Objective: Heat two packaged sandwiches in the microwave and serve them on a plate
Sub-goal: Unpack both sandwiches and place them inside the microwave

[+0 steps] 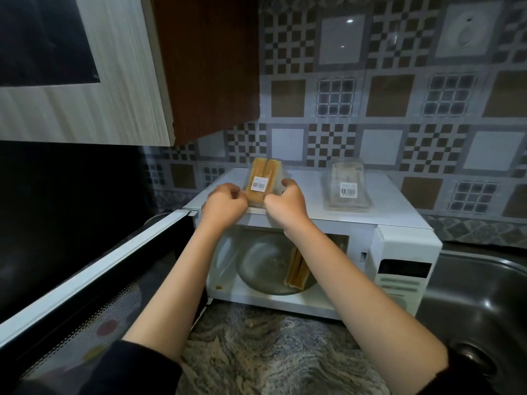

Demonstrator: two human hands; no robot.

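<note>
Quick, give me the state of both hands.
Left hand: closed, gripping the left edge of the sandwich package.
Right hand: closed, gripping its right edge.

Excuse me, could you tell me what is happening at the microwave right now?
A person is working at a white microwave whose door is swung open. Both hands grip a clear packaged sandwich lying on top of it, the left hand and right hand pinching its near edge, apparently to open it. An unwrapped sandwich already sits on the glass turntable inside. A second clear package, seemingly empty, rests further right on top.
</note>
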